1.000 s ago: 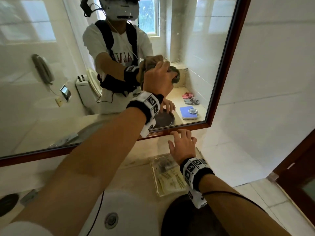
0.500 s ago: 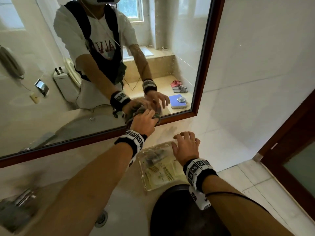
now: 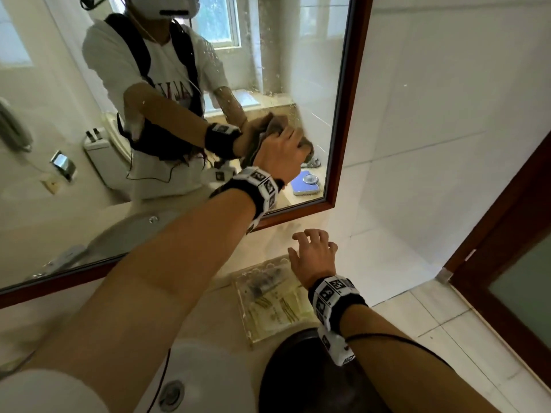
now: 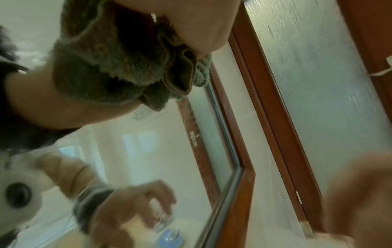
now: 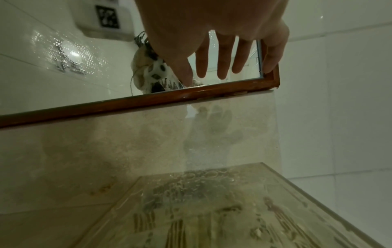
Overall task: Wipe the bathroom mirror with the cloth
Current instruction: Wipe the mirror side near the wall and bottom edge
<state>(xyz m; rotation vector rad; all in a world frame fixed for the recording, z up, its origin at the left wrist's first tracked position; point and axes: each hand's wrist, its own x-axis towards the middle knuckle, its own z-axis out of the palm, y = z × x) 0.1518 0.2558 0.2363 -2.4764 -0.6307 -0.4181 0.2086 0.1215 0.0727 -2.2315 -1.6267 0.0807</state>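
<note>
A brown-framed bathroom mirror [image 3: 343, 114] hangs above the counter, with water drops on its upper right glass. My left hand [image 3: 283, 150] grips a bunched grey-green cloth [image 3: 308, 146] and presses it on the glass near the right frame, above the lower right corner. In the left wrist view the fluffy cloth [image 4: 118, 67] is crumpled under my left hand [image 4: 191, 21] against the mirror [image 4: 237, 169]. My right hand [image 3: 313, 251] hovers over the counter below the mirror's corner, fingers spread and holding nothing. The right wrist view shows its fingers [image 5: 222, 58] straight, in front of the mirror frame [image 5: 148, 99].
A clear plastic tray [image 3: 268, 305] with packets lies on the beige counter under my right hand. A white sink basin [image 3: 190, 377] with a drain is below my left arm, a dark round object [image 3: 304, 377] beside it. A brown door [image 3: 507, 234] stands at right.
My left hand with the cloth went down to the mirror's bottom edge, then up and right toward the right frame. My right hand stayed by the tray and spread its fingers.
</note>
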